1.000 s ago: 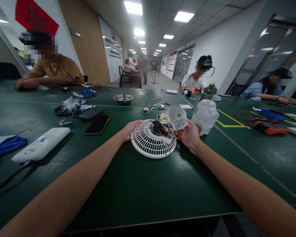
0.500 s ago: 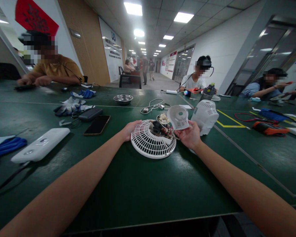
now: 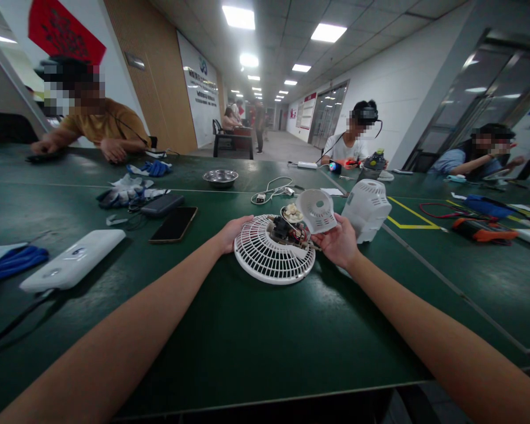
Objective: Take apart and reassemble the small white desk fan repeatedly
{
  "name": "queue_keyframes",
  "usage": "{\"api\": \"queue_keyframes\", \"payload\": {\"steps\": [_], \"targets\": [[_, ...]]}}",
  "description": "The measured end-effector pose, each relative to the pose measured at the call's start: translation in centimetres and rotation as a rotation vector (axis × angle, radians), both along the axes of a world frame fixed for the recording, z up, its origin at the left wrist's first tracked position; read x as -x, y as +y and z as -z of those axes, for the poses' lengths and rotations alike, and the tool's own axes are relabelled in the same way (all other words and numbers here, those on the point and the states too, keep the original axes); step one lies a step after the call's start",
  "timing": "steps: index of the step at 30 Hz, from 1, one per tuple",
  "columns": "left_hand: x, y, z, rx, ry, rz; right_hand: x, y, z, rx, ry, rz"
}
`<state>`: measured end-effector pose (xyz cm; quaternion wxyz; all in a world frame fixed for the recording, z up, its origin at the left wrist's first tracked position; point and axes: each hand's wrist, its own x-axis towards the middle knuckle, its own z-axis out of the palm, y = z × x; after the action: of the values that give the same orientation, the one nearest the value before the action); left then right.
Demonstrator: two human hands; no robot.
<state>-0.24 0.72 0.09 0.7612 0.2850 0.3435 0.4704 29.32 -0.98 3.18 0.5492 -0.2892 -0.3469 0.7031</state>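
A round white fan grille (image 3: pixel 274 259) lies on the green table, with a dark motor and wires (image 3: pixel 288 229) on top of it. My left hand (image 3: pixel 235 234) grips the grille's left rim. At the grille's right side, my right hand (image 3: pixel 339 241) holds a curved white plastic cover (image 3: pixel 317 211) with a round hole, tilted above the motor. Cream-coloured connectors (image 3: pixel 292 212) sit behind the motor. A white housing (image 3: pixel 366 210) stands upright just beyond my right hand.
Left of me are a phone (image 3: pixel 174 224), a white power bank (image 3: pixel 73 259) and gloves (image 3: pixel 126 191). A metal bowl (image 3: pixel 220 178) and a coiled cable (image 3: pixel 271 191) lie farther back. An orange meter (image 3: pixel 484 230) is at the right. Several people sit across the table.
The white cover in my right hand has shifted slightly to the left. My left hand stays on the grille. Across the table, the left person's hands have moved apart.
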Motion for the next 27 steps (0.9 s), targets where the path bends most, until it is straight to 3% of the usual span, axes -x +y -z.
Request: {"api": "queue_keyframes", "payload": {"steps": [27], "targets": [[0.06, 0.11, 0.13, 0.006, 0.019, -0.024, -0.01, 0.04, 0.06, 0.007, -0.033, 0.006]]}}
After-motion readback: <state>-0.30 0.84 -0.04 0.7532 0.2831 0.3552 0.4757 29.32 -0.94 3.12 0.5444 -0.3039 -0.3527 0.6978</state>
